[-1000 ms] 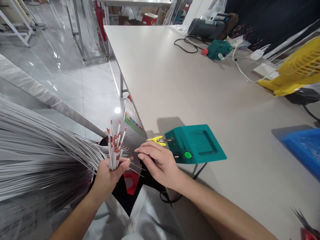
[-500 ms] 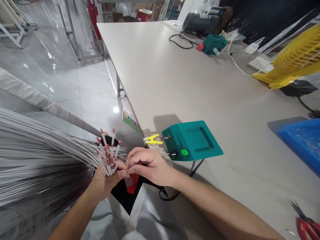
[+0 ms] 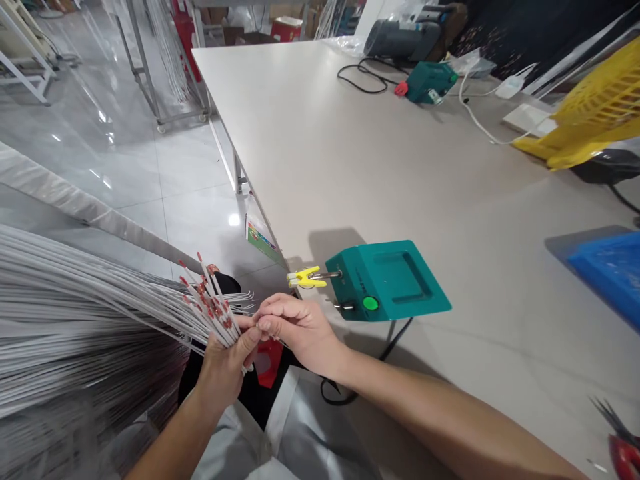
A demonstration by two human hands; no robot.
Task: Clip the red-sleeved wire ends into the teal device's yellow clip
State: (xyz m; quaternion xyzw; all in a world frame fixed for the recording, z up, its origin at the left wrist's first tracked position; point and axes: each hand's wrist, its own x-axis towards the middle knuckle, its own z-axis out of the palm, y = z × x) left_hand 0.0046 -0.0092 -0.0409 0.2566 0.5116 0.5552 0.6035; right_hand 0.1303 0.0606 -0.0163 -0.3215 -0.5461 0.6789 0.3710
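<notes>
My left hand (image 3: 227, 360) is closed round a bundle of white wires (image 3: 215, 313) whose red-brown tips point up and left. My right hand (image 3: 300, 330) touches the fingers of my left hand in a pinch; what lies between its fingertips is too small to make out. Just beyond my right hand, a green device (image 3: 390, 280) with a round green button sits on the table edge, and a yellow clip (image 3: 307, 277) is fixed to its metal rod. A large mass of long white wires (image 3: 90, 300) spreads out at the left.
The pale table (image 3: 310, 147) carries a second green device (image 3: 430, 83), a grey motor (image 3: 400, 41), a yellow fan (image 3: 595, 107), a blue tray (image 3: 610, 273) and red-handled scissors (image 3: 625, 453). A wheeled metal rack (image 3: 150, 87) stands on the floor at the back left.
The wire bundle in my left hand has tilted further left, and its lower ends now show under the hand. My left hand has shifted slightly right; both hands remain together.
</notes>
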